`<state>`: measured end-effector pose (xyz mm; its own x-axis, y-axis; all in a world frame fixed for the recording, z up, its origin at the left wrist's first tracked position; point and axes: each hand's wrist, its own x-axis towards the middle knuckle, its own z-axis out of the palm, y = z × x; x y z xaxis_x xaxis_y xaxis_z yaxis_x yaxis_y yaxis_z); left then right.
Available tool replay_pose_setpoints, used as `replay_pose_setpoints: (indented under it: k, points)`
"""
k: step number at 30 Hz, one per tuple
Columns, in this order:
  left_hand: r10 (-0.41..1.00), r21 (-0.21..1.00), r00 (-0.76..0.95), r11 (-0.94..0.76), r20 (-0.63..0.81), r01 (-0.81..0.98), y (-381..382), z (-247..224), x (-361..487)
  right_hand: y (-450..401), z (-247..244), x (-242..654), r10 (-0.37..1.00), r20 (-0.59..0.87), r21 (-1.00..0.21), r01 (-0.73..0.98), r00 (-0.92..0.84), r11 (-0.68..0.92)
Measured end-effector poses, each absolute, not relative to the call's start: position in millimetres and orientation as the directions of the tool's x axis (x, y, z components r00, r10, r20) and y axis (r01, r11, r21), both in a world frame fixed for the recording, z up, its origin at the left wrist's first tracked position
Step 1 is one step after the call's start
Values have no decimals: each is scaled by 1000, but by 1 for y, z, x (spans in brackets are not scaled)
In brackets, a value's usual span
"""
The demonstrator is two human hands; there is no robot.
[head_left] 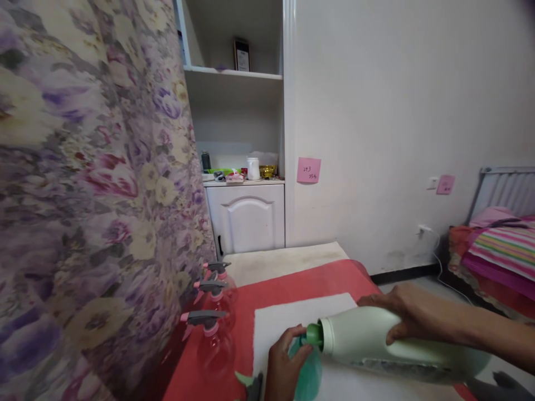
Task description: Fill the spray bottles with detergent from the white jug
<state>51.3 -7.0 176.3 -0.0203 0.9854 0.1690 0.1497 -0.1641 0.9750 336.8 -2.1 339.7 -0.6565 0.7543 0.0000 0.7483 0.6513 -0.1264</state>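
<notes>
From the head view: looks like mid-transfer, judging by the tipped pose. Gripping large pale-green jug (363, 334) by its handle area with right hand (403, 312), nearly horizontal, with green spout (314, 335) right at the neck of small green bottle (309, 373). Closed around that neck with left hand (284, 365), fingers near the spout. Bottle over white sheet (267, 328), on red cloth (240, 306). Next move probably calls for holding neck and spout aligned, tilting gently, watching fill level, then easing jug upright before overflow.

Can't confirm actual flow: no stream visible, hidden by spout and fingers. Can't tell tint from liquid in the bottle, nor read fill level. Cut off at bottom edge: bottle base, part of left hand, grey-and-green spray head (254, 386). Jug label too dark and oblique to read.
</notes>
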Motion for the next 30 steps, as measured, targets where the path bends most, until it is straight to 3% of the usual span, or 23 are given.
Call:
replay_pose_setpoints:
  k: [14, 30]
  points:
    - [986, 977, -38, -158, 165, 140, -7, 177, 52, -2, 341, 338, 728, -1, -130, 722, -686, 680]
    - [980, 970, -49, -185, 195, 157, -4, 169, 51, 0, 342, 336, 737, 14, -55, 736, -676, 675]
